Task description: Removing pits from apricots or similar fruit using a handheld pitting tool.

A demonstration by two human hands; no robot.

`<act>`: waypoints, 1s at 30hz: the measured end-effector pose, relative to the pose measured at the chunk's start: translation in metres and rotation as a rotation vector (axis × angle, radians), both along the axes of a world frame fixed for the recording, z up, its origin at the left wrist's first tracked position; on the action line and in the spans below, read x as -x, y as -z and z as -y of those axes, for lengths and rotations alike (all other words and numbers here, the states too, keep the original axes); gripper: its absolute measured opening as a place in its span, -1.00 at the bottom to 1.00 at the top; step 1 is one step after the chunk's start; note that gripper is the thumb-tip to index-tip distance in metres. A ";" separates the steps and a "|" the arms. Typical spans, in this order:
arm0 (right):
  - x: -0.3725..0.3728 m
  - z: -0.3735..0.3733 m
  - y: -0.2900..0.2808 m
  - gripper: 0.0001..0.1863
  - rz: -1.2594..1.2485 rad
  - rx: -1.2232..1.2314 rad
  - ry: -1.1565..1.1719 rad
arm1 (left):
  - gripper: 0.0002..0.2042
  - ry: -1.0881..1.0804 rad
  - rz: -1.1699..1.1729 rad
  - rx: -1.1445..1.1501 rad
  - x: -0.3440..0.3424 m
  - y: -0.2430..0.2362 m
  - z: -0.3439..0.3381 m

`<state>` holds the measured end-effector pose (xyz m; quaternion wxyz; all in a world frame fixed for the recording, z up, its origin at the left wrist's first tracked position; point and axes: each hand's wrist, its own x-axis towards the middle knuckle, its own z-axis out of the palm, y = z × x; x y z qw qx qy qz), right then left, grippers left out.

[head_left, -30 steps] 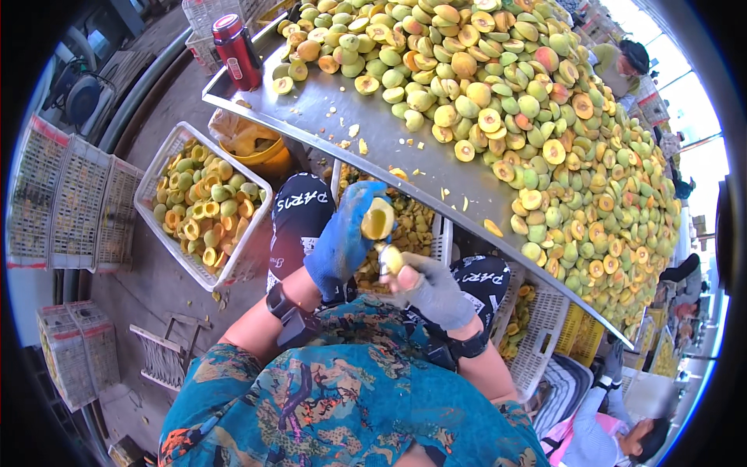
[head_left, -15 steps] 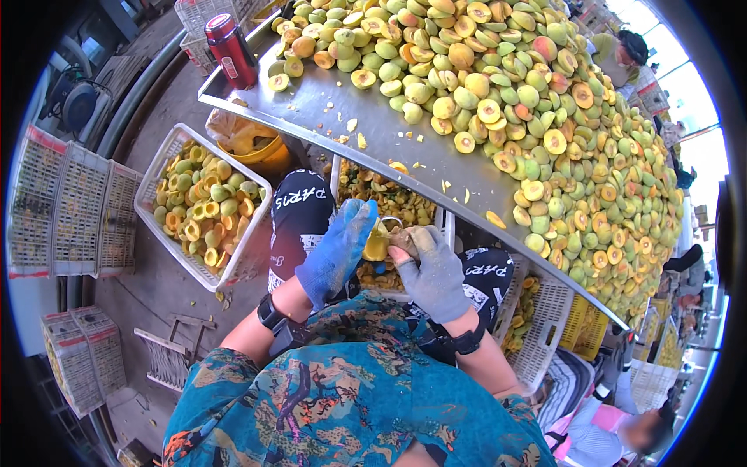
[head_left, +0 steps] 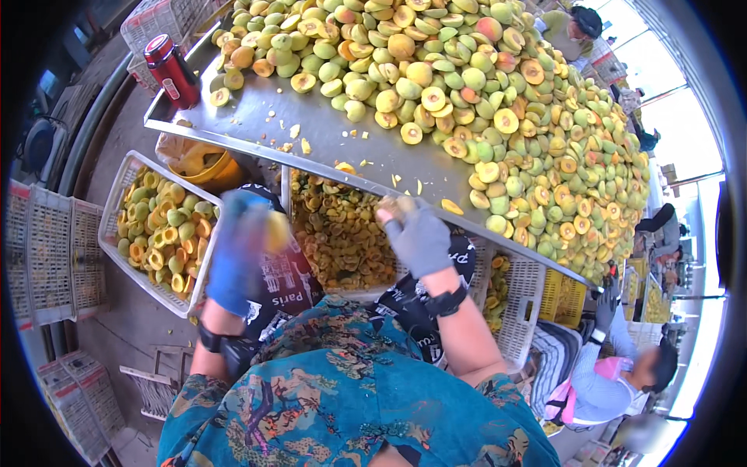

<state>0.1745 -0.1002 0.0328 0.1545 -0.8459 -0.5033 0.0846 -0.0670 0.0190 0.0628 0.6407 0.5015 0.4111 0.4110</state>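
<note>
The blurred yellow fruit half (head_left: 275, 232) is now in the left hand (head_left: 240, 253), seemingly closed around it, swung from the right toward the white crate (head_left: 142, 278); joint work on it has stopped. The right hand (head_left: 422, 240) curls near the desk (head_left: 436, 173), contents unclear.

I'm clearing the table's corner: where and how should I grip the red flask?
Probably the cylindrical body of the red flask, below its cap, from the near side: it stands upright at the table's corner, fruit halves to its right.
</note>
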 end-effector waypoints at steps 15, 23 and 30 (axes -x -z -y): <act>-0.168 -0.016 0.044 -0.32 0.022 0.744 0.075 | -0.64 -0.763 -0.851 -0.615 0.164 -0.009 -0.081; -0.060 -0.026 0.006 -0.58 -0.651 -0.337 -0.011 | -0.41 0.376 0.245 0.481 -0.007 0.029 -0.017; 0.040 -0.020 -0.036 -0.63 -0.464 -0.489 -0.151 | -0.39 0.383 0.279 -0.073 -0.074 0.041 0.009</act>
